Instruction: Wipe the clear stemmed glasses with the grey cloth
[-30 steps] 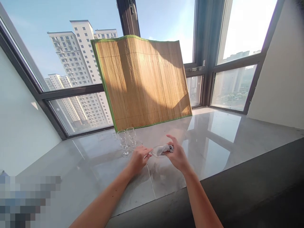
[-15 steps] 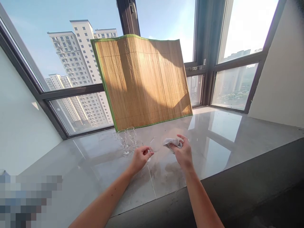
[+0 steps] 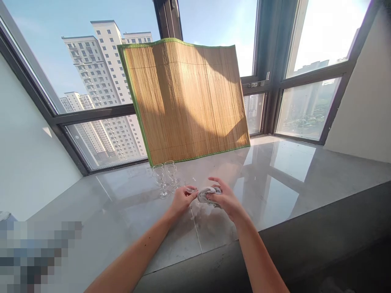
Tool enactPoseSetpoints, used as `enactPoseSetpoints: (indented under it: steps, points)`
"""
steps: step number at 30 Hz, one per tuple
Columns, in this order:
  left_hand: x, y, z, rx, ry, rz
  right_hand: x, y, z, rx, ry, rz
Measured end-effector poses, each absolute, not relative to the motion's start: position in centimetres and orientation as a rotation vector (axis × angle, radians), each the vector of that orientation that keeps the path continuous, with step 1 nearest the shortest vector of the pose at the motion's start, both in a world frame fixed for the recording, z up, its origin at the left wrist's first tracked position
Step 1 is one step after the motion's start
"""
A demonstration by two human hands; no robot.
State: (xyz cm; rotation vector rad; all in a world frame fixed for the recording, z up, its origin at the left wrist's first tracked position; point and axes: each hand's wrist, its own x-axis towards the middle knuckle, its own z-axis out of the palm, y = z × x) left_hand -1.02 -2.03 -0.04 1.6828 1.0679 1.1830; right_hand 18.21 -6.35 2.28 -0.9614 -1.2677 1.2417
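Note:
My left hand (image 3: 183, 197) is closed around a small clear stemmed glass (image 3: 191, 189), its rim showing above the fingers. Much of that glass is hidden by the hand. A crumpled white and grey cloth (image 3: 207, 195) is pinched in my right hand (image 3: 225, 199), the index finger lifted off it. The cloth is right beside the held glass; whether the two touch I cannot tell. Just left of my left hand, several clear stemmed glasses (image 3: 158, 173) stand close together on the grey tiled ledge (image 3: 131, 219).
A bamboo mat (image 3: 189, 106) with green edging leans against the window frame (image 3: 169, 20) behind the glasses. The ledge has a front edge (image 3: 220, 246) that drops off below my forearms. A pale wall (image 3: 360, 114) rises at the right.
My right hand has moved left with the cloth, close to my left hand. The glass in my left hand has turned, its rim now tipped differently.

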Motion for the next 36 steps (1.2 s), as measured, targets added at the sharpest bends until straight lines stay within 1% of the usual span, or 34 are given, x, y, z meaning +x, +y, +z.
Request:
enactPoseSetpoints:
  steps: [3,9,18,20,23,25,28,31,36]
  points:
    - [-1.2,-1.6,-0.4,1.686,1.094,1.162,18.2,-6.1,2.0,-0.99,-1.263,1.187]
    - [-1.8,-1.1,-0.4,1.677,1.245,1.169,17.4,-5.1,0.0,-1.171,-1.495,0.992]
    - [-1.8,-1.0,-0.4,1.56,1.176,1.143,17.8,-5.2,0.1,-1.303,-1.593,0.853]
    - [-2.0,-1.0,-0.1,1.614,1.252,1.203,18.0,-5.3,0.2,-1.331,-1.639,0.802]
    - [-2.5,-1.1,0.5,1.688,1.471,1.384,17.8,-5.5,0.2,-1.334,-1.735,0.744]
    - [-2.8,-1.1,0.6,1.603,1.58,1.52,17.0,-5.5,0.2,-1.341,-1.827,0.678]
    - [-2.9,-0.9,0.3,1.32,1.634,1.666,15.5,-5.3,0.3,-1.4,-1.998,0.518]
    - [-2.5,-0.9,-0.1,1.138,1.608,1.657,14.3,-4.5,0.7,-1.479,-2.132,0.403]
    - [-1.9,-1.3,0.0,1.07,1.55,1.556,13.3,-2.6,1.2,-1.632,-2.284,0.354]
